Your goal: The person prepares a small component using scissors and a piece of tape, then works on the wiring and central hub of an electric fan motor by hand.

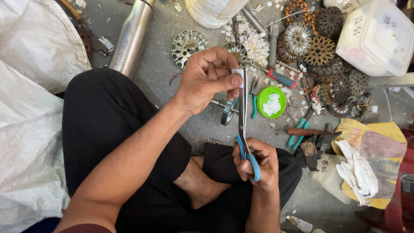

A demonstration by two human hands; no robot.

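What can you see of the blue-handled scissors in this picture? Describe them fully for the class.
The scissors have bright blue plastic loop handles and long, dark metal blades. They point away from the person, blades running up the picture and nearly closed on a thin white paper strip. The right hand grips the handles, fingers through the loops, above the person's crossed legs in black trousers. The left hand pinches the strip near the blade tips. The scissors are held in the air, clear of the littered floor.

We sit on a grey floor (pixel 168 64) littered with paper scraps (pixel 255 45). On it lie round metal stators (pixel 321 49), a steel tube (pixel 131 36), a green lid (pixel 271 102), pliers (pixel 297 131) and a white tub (pixel 377 36).
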